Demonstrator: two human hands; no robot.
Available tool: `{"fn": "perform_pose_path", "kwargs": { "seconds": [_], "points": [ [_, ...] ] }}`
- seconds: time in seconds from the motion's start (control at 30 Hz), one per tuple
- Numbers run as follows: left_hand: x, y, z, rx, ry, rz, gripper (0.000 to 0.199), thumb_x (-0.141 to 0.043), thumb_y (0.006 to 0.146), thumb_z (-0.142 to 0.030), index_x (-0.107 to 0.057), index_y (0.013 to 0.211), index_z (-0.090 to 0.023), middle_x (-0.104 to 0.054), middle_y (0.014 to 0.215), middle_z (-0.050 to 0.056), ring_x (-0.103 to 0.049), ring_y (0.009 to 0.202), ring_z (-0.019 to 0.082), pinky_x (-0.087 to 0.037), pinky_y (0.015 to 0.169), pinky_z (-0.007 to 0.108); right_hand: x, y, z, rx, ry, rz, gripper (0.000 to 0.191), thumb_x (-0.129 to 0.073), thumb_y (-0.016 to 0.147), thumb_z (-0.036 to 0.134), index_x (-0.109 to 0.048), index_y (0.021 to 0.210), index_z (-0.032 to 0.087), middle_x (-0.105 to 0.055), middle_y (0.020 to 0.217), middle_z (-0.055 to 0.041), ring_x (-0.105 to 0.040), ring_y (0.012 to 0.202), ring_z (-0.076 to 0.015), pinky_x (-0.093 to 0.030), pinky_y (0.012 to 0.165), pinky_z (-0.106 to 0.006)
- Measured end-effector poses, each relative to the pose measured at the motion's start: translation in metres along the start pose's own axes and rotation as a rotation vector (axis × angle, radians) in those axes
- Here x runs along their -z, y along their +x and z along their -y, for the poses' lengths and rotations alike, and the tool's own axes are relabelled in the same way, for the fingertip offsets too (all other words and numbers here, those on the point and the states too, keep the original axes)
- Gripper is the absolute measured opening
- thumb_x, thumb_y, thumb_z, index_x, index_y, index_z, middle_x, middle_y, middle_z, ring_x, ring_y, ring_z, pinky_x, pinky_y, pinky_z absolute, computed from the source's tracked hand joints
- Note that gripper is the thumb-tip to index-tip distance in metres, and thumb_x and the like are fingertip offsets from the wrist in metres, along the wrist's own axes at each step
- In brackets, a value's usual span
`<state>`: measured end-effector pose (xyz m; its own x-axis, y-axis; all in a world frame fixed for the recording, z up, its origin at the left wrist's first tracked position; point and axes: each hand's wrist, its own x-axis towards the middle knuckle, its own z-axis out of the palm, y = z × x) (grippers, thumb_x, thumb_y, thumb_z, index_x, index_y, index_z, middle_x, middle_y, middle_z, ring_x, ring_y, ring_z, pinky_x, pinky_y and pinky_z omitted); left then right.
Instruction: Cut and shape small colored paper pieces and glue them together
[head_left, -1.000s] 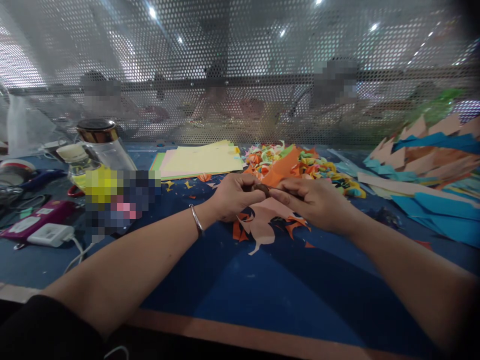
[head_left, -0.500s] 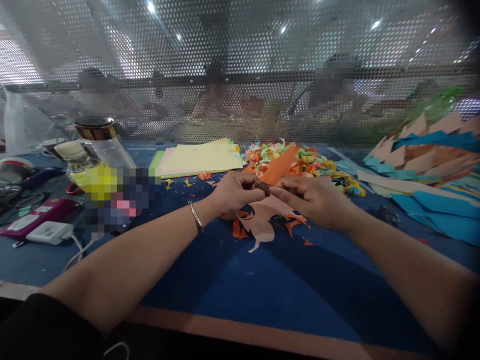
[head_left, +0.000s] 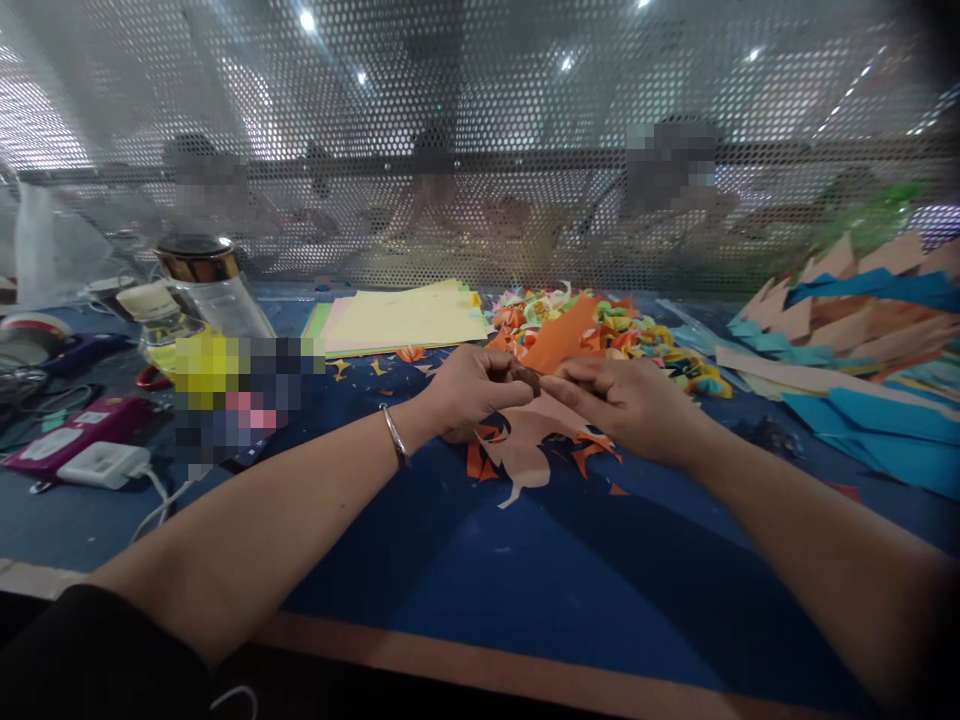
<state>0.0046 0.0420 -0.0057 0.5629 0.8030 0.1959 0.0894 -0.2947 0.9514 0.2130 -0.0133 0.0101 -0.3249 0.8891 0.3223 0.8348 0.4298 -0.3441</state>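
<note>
My left hand (head_left: 476, 388), with a silver bracelet at the wrist, has its fingers closed on a small brown object (head_left: 525, 380). Just right of it, my right hand (head_left: 619, 400) is pinched near the same object; what its fingers hold is too small to make out. Under and in front of both hands lies a cut pale pink paper piece (head_left: 523, 460) over orange scraps (head_left: 592, 450). An orange sheet (head_left: 562, 335) rests behind the hands, against a heap of colourful paper pieces (head_left: 645, 335).
Behind stands a perforated metal screen (head_left: 480, 240), people beyond it. A paper stack (head_left: 405, 318) lies at back left; bottle (head_left: 161, 325), jar (head_left: 225, 295), purple device (head_left: 82, 435) and white adapter (head_left: 105, 465) left. Blue and pink folded paper (head_left: 885, 425) lies right.
The view has shifted very slightly. Both hands keep nearly the same pose and place, close together over the pink paper.
</note>
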Motion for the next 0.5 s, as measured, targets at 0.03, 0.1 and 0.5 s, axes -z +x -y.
{"fn": "perform_pose_path", "kwargs": {
  "seconds": [0.03,0.1,0.5],
  "points": [
    [0.0,0.0,-0.0004,0.005,0.003,0.002,0.018,-0.069,0.065,-0.022,-0.053,0.057,-0.019,-0.05,0.062,-0.003,-0.044,0.063,0.009,-0.034,0.062,0.029,-0.0001,0.0001,-0.0001,0.002,0.0,0.003,0.06,-0.036,0.102,0.071,-0.045,0.066,0.023,-0.047,0.058,0.0015,-0.049,0.053,-0.0145,-0.033,0.06,-0.032],
    [-0.0002,0.0001,-0.0008,0.007,0.0,0.004,0.015,-0.069,0.066,-0.021,-0.056,0.058,-0.018,-0.051,0.062,-0.003,-0.045,0.064,0.01,-0.035,0.062,0.029,0.0,0.0001,0.0,0.011,-0.003,-0.001,0.06,-0.036,0.102,0.07,-0.045,0.067,0.023,-0.046,0.059,0.0015,-0.05,0.054,-0.0147,-0.034,0.061,-0.032],
    [0.0006,-0.0002,0.002,-0.019,0.017,0.015,0.02,-0.07,0.066,-0.026,-0.053,0.057,-0.019,-0.051,0.064,-0.002,-0.045,0.064,0.01,-0.035,0.063,0.03,-0.0019,0.0021,-0.0056,-0.011,-0.055,0.015,0.067,-0.03,0.101,0.078,-0.049,0.068,0.023,-0.052,0.062,0.0,-0.054,0.059,-0.0164,-0.035,0.066,-0.035]
  ]
}}
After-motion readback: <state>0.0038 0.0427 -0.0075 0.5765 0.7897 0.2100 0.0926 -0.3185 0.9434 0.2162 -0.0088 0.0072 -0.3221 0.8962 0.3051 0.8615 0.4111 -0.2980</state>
